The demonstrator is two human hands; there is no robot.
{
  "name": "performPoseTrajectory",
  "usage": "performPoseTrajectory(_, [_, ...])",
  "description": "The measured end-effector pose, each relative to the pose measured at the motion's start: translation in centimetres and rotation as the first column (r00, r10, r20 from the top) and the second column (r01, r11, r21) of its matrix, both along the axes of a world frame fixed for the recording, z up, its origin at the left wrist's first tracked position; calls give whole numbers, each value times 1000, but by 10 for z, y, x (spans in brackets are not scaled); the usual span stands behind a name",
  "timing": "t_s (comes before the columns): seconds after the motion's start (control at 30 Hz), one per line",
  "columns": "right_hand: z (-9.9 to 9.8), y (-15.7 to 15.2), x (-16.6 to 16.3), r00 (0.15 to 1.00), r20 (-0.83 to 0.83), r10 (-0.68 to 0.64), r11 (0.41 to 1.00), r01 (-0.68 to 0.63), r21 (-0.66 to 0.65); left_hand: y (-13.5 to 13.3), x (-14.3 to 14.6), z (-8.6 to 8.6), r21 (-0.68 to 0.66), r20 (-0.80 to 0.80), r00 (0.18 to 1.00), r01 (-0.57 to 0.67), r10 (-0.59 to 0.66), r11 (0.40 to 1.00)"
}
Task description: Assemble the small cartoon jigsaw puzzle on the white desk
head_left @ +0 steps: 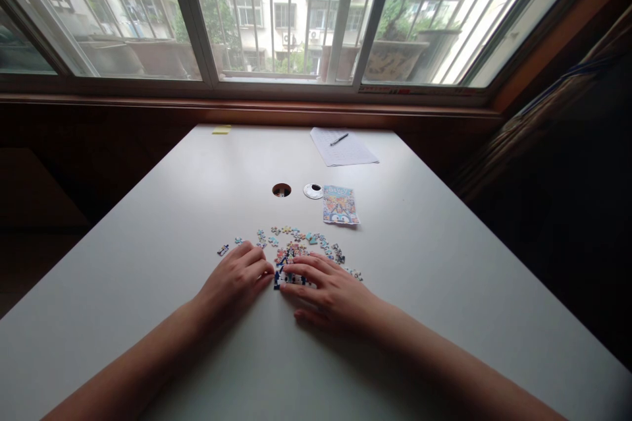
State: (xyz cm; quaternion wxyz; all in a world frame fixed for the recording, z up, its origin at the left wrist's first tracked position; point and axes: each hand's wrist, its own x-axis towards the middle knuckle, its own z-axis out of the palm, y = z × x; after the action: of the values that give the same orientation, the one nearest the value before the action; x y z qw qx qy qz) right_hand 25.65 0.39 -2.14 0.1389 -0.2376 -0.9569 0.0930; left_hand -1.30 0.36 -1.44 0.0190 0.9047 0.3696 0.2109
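Several small colourful jigsaw pieces lie scattered on the white table. A short joined strip of blue pieces sits between my two hands. My left hand rests palm down, its fingertips touching the left end of that strip. Laid flat with its fingers stretched out, my right hand presses on the strip's right side. Neither hand grips anything.
A puzzle picture card lies beyond the pieces. Past it are a cable hole with its white cap, a sheet of paper with a pen, and a yellow note. Barred windows stand behind.
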Motion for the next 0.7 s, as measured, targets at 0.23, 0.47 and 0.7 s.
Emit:
performPoseTrajectory(0.23, [2, -2, -1, 1000, 1, -12, 1000, 12, 21, 0, -1, 0, -32, 46, 999, -15, 16, 999])
performPoseTrajectory(0.47, [4, -2, -1, 1000, 24, -9, 1000, 8, 29, 0, 0, 1, -65, 58, 998, -18, 22, 998])
performPoseTrajectory(0.7, [10, -3, -2, 999, 38, -1, 1000, 0, 7, 0, 0, -2, -66, 54, 998, -22, 25, 998])
